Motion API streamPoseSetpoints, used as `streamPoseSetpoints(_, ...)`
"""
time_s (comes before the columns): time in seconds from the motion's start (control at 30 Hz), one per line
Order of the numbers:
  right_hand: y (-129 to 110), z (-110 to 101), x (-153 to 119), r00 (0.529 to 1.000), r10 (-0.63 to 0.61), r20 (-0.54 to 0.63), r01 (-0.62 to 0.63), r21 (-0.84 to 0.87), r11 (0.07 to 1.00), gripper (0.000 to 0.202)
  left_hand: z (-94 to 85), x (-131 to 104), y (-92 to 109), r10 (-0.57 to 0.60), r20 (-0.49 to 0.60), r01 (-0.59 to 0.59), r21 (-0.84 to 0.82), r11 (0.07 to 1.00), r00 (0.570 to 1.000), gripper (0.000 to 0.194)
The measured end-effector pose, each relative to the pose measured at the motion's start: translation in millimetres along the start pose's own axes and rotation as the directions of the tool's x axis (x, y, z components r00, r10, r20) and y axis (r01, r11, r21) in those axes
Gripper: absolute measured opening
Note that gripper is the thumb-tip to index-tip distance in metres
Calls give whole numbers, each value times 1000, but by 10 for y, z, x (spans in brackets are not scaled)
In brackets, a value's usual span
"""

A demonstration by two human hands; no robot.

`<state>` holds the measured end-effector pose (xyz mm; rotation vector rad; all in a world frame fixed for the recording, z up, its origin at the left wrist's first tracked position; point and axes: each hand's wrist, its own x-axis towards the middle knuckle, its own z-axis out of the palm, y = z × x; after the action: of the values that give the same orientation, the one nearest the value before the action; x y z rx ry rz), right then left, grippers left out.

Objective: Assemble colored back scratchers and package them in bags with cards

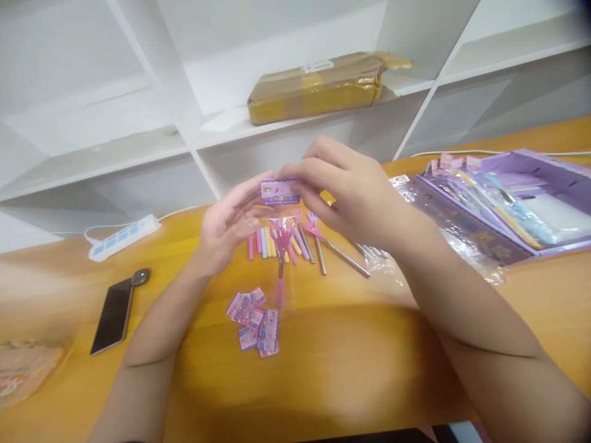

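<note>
In the head view, the right hand (355, 191) pinches the right end of a card (280, 192) between thumb and fingers, with no gap showing, while the left hand (228, 227) curves loosely round its left end, thumb apart; its fingertips are partly behind the card, so whether they grip cannot be told. The card is held up above the table (351, 369), and below it hangs a clear bag (289, 289) with a pink scratcher (281, 243) upright inside. If the right pinch slackened, the card could slip or skew, and the bag, whose join to it looks too blurred to judge, might drop onto the tubes (263, 243) behind. A low sweep of a forearm could also scatter the loose cards (268, 332), piled unfastened nearer the person. Counted: two hands, one held card, one hanging bag, one scratcher in it; at least five loose cards, overlapping; more than six tubes, beside at least three metal rods (344, 257). Further out are one phone (112, 315), one power strip (124, 237), one purple tray (480, 224) at the right and one parcel (318, 89) on the shelf (198, 132).
</note>
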<state>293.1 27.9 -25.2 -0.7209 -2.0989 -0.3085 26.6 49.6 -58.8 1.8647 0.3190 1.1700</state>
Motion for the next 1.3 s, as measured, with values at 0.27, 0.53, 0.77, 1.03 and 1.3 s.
streamPoseSetpoints(0.27,2,-41,3,998,-56,29,55,18,998,28,25,-4,38,29,26,-29,-3,1000,999,58)
streamPoseSetpoints(0.53,-89,-118,10,987,85,134,-98,94,991,23,17,-20,66,-23,6,23,67,998,1000,65)
streamPoseSetpoints(0.77,-50,-107,8,999,9,43,-13,79,997,24,31,-21,68,-9,17,8,74,997,1000,65)
streamPoseSetpoints(1.03,40,-31,-3,990,134,37,-138,172,975,49,65,-12,106,19,51,-26,140,990,999,66)
streamPoseSetpoints(1.3,-69,-62,31,999,38,10,-39,241,970,9,43,10,-3,-63,100,42,198,979,993,90)
